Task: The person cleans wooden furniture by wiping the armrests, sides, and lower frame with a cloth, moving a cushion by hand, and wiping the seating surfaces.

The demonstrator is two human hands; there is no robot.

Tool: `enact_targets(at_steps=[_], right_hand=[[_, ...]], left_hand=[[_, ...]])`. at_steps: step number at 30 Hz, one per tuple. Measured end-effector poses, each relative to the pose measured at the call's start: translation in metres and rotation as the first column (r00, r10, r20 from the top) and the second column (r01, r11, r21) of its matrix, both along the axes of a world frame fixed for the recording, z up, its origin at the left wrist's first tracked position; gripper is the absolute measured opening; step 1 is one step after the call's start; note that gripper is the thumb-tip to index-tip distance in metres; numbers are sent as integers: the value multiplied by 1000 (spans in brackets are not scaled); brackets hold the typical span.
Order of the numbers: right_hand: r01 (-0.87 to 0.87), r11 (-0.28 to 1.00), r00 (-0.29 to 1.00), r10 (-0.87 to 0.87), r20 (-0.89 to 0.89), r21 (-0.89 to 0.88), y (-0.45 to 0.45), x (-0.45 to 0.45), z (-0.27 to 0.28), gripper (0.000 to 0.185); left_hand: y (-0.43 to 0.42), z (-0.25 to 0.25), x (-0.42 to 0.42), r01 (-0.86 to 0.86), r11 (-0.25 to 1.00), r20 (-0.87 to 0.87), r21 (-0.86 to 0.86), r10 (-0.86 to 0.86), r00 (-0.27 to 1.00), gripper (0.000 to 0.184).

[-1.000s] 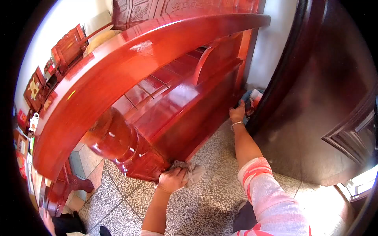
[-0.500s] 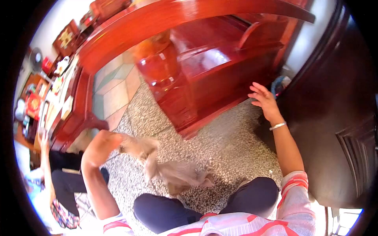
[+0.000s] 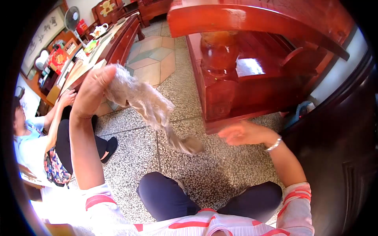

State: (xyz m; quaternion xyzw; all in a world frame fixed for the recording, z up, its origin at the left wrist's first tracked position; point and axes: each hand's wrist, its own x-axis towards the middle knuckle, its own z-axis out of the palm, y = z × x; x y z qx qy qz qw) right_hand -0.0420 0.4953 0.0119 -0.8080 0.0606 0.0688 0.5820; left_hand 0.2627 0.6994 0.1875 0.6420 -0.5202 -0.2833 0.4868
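Note:
My left hand (image 3: 94, 88) is raised at the left of the view, closed round one end of a greyish-beige rag (image 3: 151, 104). The crumpled cloth hangs out to the right and down, its loose tail in the air above the speckled floor (image 3: 134, 157). On the other side, my right hand (image 3: 246, 133) reaches inward, a silver bangle on its wrist. Its fingers point left, slightly blurred and apart, with nothing seen in them. It is nearest to the base of the glossy red wooden bench (image 3: 220, 98); whether it touches the wood I cannot tell.
A seated person (image 3: 31, 129) is at the left by a long wooden table (image 3: 122, 33) bearing a teapot (image 3: 99, 30). Behind stands a fan (image 3: 72, 17). Dark furniture (image 3: 330, 157) closes off the right, near a small blue bin (image 3: 303, 109).
My left hand has lifted the rag up from low over the floor. My right hand has come down and leftward. The view has turned left, showing more of the seated person.

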Motion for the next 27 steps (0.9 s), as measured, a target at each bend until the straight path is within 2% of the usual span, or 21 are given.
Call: enact_targets(at_steps=[1, 2, 5, 7, 9, 10, 11, 12, 13, 14, 16, 17, 18, 19, 20, 21, 22, 23, 24, 26, 27], right_hand=[[-52, 995, 999, 52, -6, -83, 3, 18, -3, 48], [-8, 996, 1000, 8, 5, -91, 10, 35, -5, 50], [204, 967, 975, -187, 121, -152, 38, 86, -15, 48], [287, 915, 910, -168, 378, -284, 55, 128, -56, 41], [402, 826, 791, -95, 605, -396, 59, 153, -87, 33], [333, 874, 885, -161, 436, -354, 57, 152, -83, 29], [274, 918, 947, -205, 248, -288, 55, 151, -79, 25], [226, 953, 974, -221, 47, -202, 53, 150, -76, 22], [227, 925, 965, -171, 199, -304, 49, 146, -73, 13], [181, 967, 965, -140, 220, -177, 39, 139, -68, 14], [62, 996, 958, -79, 276, 69, 16, 121, -30, 19], [43, 852, 932, -222, 286, 522, 16, 111, -6, 13], [-12, 514, 907, -355, 226, 857, 18, 104, 10, 9], [142, 704, 936, -324, 138, 696, 18, 110, 8, 11], [89, 991, 958, -113, 263, 102, 13, 113, -6, 15], [92, 973, 977, -47, 209, -210, 16, 107, 2, 19], [74, 861, 991, -6, 136, -504, 20, 99, 15, 23], [103, 958, 955, -20, 296, -268, 27, 89, 21, 28], [109, 956, 952, -21, 306, -272, 36, 81, 27, 26], [101, 991, 965, -75, 249, -92, 47, 66, 42, 19], [120, 983, 944, -156, 292, 139, 52, 59, 46, 18]], left_hand=[[1, 3, 3, 4, 997, -89, -76, -11, 996, 35], [2, 6, 6, 5, 988, -173, -154, -32, 984, 34], [9, 14, -2, -33, 946, -239, -323, -47, 970, 31], [17, 15, 4, -142, 912, -362, -385, -8, 932, 34], [28, 13, 4, -245, 890, -480, -384, 34, 877, 39], [35, 13, 6, -261, 892, -503, -369, 44, 863, 42], [45, 6, 23, -239, 890, -438, -388, 50, 898, 43], [49, 3, 21, -275, 886, -462, -372, 80, 883, 39], [53, -3, 26, -260, 905, -402, -337, 111, 909, 38], [58, -12, 38, -249, 921, -341, -299, 140, 929, 38], [58, -51, 76, -221, 968, -85, -116, 212, 973, 39], [51, -77, 91, -163, 962, 198, 218, 120, 973, 41], [46, -98, 99, -185, 827, 419, 531, -67, 906, 43], [35, -108, 67, -378, 638, 650, 671, -259, 715, 45], [24, -116, 34, -602, 432, 734, 671, -503, 457, 50], [28, -134, 30, -462, 581, 730, 670, -402, 553, 59], [27, -149, 27, -316, 719, 694, 619, -312, 648, 70], [17, -159, 23, -60, 788, 529, 613, -353, 772, 79], [8, -167, 9, 195, 818, 334, 541, -422, 843, 88], [-8, -179, -24, 449, 812, 42, 372, -499, 866, 93], [-16, -188, -37, 528, 757, 0, 384, -572, 820, 90]])
